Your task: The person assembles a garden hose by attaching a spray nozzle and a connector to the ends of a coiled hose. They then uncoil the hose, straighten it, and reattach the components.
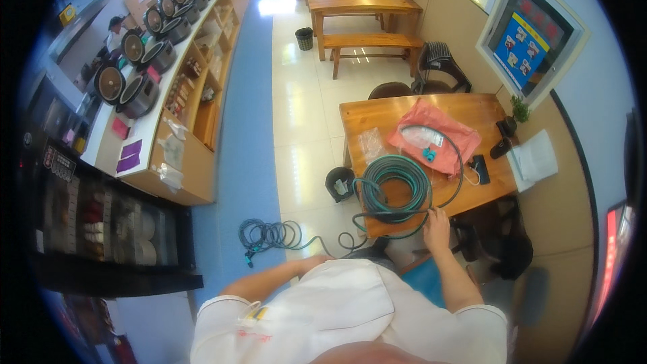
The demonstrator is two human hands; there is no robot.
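A dark green garden hose [369, 182] lies coiled on the near left corner of a wooden table. One loop of it swings out to the right, over a pink-red plastic bag [465, 136] with turquoise hose fittings [429, 155] on it. At the table's near edge my right hand [437, 228] has its fingers closed around the hose, beside the coil. My left hand [311, 264] rests low by my waist, its fingers hidden behind my white shirt. More thin hose [269, 234] lies in loose loops on the floor, with a turquoise connector [249, 258] at its end.
The wooden table [364, 111] also bears a dark phone [480, 170] with a white cable. A black waste bin [339, 184] stands left of it, chairs [441, 71] around it. Rice cookers [139, 94] line the counter at left; a person [116, 30] is behind it.
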